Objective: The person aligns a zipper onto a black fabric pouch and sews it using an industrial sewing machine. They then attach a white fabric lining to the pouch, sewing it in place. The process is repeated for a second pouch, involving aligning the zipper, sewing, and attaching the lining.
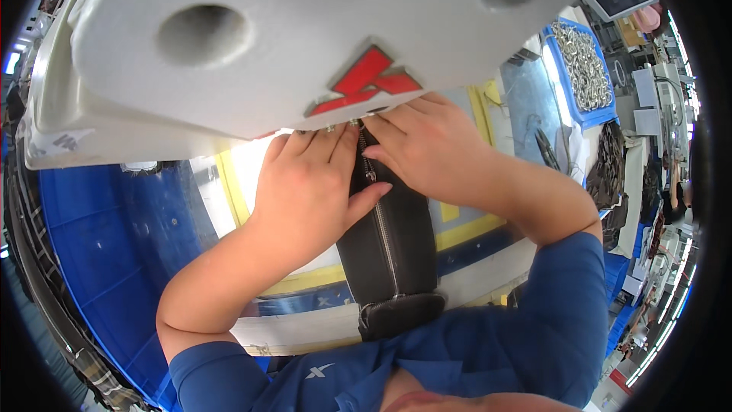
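A long black zippered piece [404, 236], which looks like part of a bag, runs from my chest up under the light-grey head of a sewing machine [267, 53]. Its silver zipper [383, 236] lies down the middle, with a slider near my thumbs. My left hand [309, 179] rests on the left edge of the piece, fingers stretched forward and thumb spread toward the zipper. On the other side, my right hand [431, 145] lies with fingers extended and its thumb beside the zipper. The machine head hides the fingertips and the needle area.
The machine head overhangs both hands closely. A blue tray of silver metal rings [581, 69] stands at the far right, with dark tools [546, 149] nearer. A large blue bin [99, 259] is on the left. Yellow tape [473, 233] marks the white worktable.
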A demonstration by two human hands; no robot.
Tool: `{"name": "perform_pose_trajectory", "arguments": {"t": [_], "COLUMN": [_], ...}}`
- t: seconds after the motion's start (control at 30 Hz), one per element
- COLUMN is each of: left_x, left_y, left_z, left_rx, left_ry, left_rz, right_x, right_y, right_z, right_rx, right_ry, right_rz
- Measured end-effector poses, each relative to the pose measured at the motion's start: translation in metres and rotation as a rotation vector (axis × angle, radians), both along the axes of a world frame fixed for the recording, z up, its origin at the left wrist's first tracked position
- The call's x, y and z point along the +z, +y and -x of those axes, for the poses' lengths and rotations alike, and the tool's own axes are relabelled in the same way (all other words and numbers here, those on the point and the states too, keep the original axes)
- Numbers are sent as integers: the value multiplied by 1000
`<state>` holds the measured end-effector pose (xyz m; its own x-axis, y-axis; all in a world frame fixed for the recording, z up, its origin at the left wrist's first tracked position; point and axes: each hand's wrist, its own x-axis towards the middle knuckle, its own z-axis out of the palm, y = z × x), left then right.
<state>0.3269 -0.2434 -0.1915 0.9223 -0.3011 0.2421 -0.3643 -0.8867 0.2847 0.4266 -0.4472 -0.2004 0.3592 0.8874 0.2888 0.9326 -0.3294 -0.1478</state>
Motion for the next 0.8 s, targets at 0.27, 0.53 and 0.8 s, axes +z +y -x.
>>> {"name": "perform_pose_trajectory", "arguments": {"t": [0.27, 0.53, 0.8], "left_x": [-3, -2, -6], "left_y": [-4, -5, -12], "left_z": [5, 5, 17], "left_rx": [-9, -1, -15], "left_ry": [34, 71, 142], "left_rz": [-56, -59, -77], "right_x": [3, 9, 10], "right_y": [-2, -3, -6], "right_z": [-1, 0, 17], "right_rx": [24, 18, -20], "right_ry": [29, 45, -9], "right_rz": [41, 86, 176]}}
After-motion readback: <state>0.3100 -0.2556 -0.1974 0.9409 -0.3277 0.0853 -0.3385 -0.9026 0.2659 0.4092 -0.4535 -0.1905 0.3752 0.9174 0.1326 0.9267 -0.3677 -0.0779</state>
